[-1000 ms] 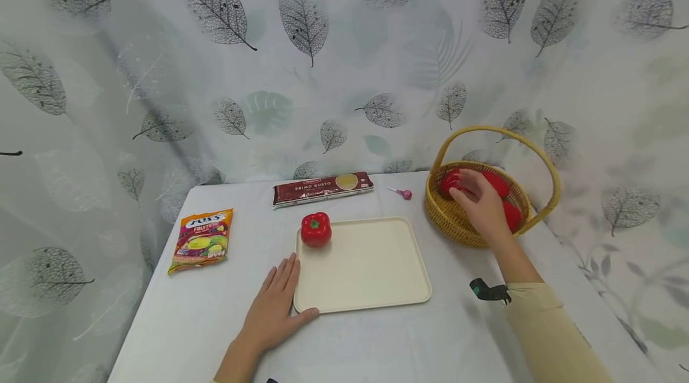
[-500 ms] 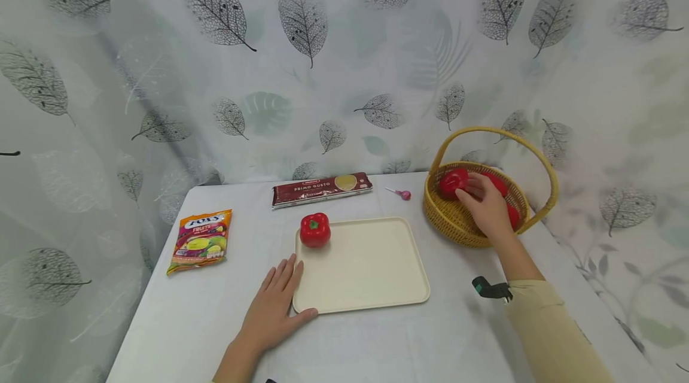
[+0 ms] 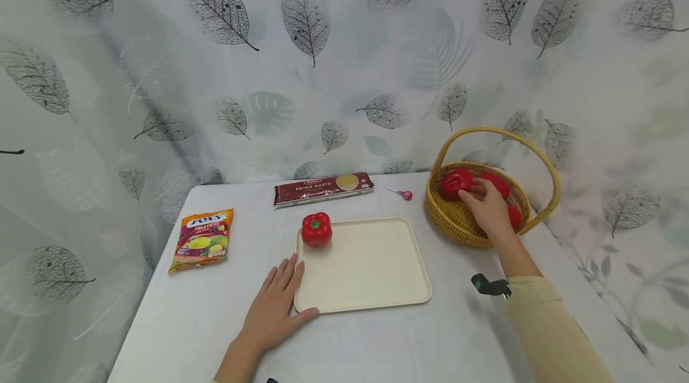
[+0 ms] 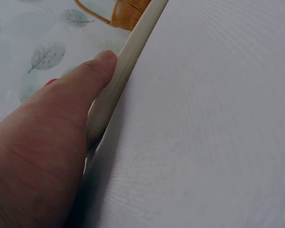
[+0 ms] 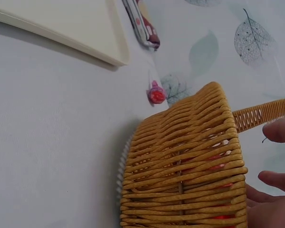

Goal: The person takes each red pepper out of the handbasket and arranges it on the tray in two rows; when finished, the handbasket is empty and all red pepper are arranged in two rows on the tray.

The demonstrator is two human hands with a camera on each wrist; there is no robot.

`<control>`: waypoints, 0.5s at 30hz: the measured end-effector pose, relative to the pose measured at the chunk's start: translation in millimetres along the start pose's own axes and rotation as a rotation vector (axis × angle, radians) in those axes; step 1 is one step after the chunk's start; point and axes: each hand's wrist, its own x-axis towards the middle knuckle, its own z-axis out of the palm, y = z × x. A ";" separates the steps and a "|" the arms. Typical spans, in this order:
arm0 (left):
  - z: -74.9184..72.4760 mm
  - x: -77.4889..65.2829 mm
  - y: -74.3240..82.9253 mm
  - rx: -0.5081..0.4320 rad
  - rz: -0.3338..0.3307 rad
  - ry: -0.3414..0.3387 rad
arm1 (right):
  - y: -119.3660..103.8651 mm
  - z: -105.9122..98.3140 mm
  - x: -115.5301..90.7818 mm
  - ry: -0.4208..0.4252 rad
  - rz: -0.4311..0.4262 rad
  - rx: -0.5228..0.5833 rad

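Observation:
In the head view my left hand [image 3: 273, 308] lies flat at the left edge of the cream tray [image 3: 366, 269], its fingers straight. The left wrist view has the thumb along the tray's side [image 4: 126, 66]. A red bell pepper [image 3: 316, 230] with a green stem sits in the tray's far left corner. Over the wicker basket [image 3: 454, 224] at the right, my right hand [image 3: 488, 208] has its fingertips close beside a red pepper [image 3: 455, 185]. Thumb and fingers stand apart in the right wrist view. More red items [image 3: 496, 184] lie in the basket, partly hidden by the hand.
A brown Primo Gusto packet [image 3: 323, 189] lies along the far edge of the table, with a pink lollipop [image 3: 402, 194] to its right. At the left is a Fox's Fruits candy bag [image 3: 202, 240]. The basket's tall handle [image 3: 551, 176] arches above it.
My right hand has drawn slightly right and back from above the red pepper in the basket, leaving more of that pepper showing. The left hand keeps its place by the tray.

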 end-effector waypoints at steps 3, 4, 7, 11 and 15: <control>0.5 0.3 -0.3 0.005 0.005 0.007 | 0.6 0.8 1.2 -0.007 0.029 -0.005; 0.7 0.4 -0.4 0.006 0.006 0.008 | 1.0 1.1 1.9 -0.009 0.038 -0.009; 1.9 0.7 -0.9 0.008 0.008 0.020 | 1.9 2.3 4.8 -0.016 0.060 -0.014; 3.0 0.7 -1.8 0.005 0.013 0.036 | 3.6 2.9 9.1 -0.022 0.100 -0.008; 2.2 0.7 -1.6 0.004 0.021 0.032 | 5.5 3.2 12.1 -0.030 0.120 0.012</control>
